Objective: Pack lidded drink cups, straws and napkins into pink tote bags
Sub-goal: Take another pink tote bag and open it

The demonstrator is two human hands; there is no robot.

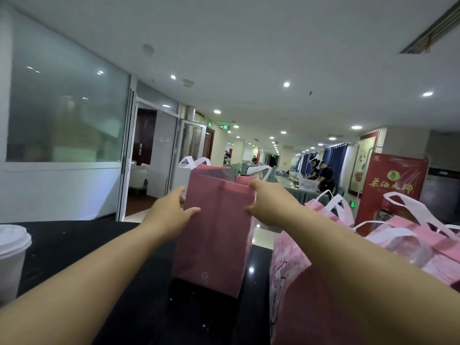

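Item 1: pink tote bag (pixel 214 235), upright on black counter (pixel 82 247), roughly centre of view, mouth open at top, white handles (pixel 191 161) sticking up behind the rim. Left hand (pixel 171 210) pressed on the bag's left side near the top, thumb on the front face, fingers wrapped round the edge, so clamped on the bag. Right hand (pixel 267 202) on the bag's upper right corner, fingers hooked over the rim, thumb on the front, also gripping the bag. Both forearms bare, reaching fwd from the bottom corners. Item 2: white lidded cup (pixel 11 255), far left edge of counter, well apart from the held bag, partly cut off by the frame. Item 3: more pink totes (pixel 296 290) w/ white handles, bunched at right, under and beyond the right arm; the nearest is just beside the held bag. Contents of all bags: can't tell. Bkgd: red banner (pixel 395 185) w/ gold lettering at right, glass partition (pixel 67 108) at left, people in dark clothing (pixel 323 175) working at a long table (pixel 291 188) far back.
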